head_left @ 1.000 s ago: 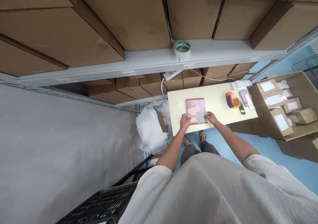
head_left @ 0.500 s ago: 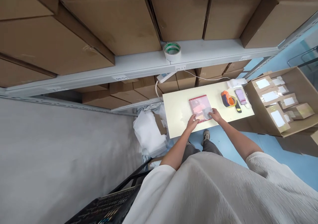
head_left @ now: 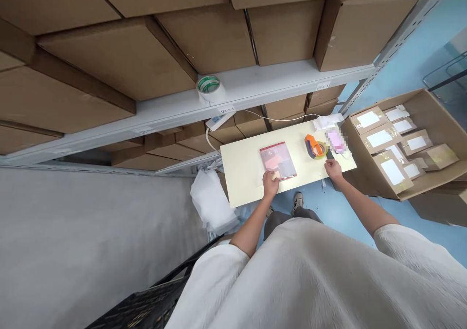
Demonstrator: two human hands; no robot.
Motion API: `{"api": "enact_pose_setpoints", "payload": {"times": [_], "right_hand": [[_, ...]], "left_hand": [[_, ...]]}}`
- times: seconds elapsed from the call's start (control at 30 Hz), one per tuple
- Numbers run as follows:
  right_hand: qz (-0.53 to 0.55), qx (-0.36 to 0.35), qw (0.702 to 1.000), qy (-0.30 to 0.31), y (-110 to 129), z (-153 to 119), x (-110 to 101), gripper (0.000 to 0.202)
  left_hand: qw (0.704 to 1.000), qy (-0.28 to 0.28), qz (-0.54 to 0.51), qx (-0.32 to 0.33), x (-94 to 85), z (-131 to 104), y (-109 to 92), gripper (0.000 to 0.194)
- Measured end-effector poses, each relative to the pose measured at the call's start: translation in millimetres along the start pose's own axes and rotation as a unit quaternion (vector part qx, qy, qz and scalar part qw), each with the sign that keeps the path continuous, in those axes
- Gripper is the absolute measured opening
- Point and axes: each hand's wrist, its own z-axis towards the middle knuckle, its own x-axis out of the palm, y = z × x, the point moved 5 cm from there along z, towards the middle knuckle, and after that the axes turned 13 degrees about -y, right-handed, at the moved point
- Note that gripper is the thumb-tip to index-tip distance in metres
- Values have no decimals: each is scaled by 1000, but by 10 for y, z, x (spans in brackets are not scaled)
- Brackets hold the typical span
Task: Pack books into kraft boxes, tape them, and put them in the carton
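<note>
A flat clear packet with a red edge [head_left: 283, 153] lies on the pale yellow table [head_left: 241, 168], with pink and grey pieces showing in it. My left hand [head_left: 270, 183] is at the packet's near left corner, its fingers closed on that edge. Off to the right, my right hand [head_left: 333, 168] is at the table's front edge, over the dark cutter [head_left: 330, 155], with its fingers curled; what they hold, if anything, is hidden. An orange tape dispenser [head_left: 314, 146] and a blurred purple item [head_left: 336, 140] lie just beyond it.
A large open carton [head_left: 447, 124] with several labelled small boxes stands at the right. A tape roll [head_left: 210, 88] sits on the grey shelf [head_left: 277, 81] among brown boxes. A power strip [head_left: 220, 119] hangs below. White packing material [head_left: 211, 202] is left of the table.
My right hand has left the packet and moved right to the dark cutter. My left hand remains at the packet's near left corner. The camera view has shifted to the right.
</note>
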Motion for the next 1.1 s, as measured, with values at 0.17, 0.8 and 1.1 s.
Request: {"api": "enact_pose_setpoints", "payload": {"times": [0.17,0.8,1.1], "right_hand": [[-84,-37,995,-41,-174,422,-118,45],[-69,-32,997,-17,-252,711,20,56],[287,10,957,30,365,592,-445,40]], "left_hand": [[1000,14,1,18,152,-273,-187,39],[998,62,27,19,385,-437,-267,39],[997,38,7,73,273,-252,-36,33]]}}
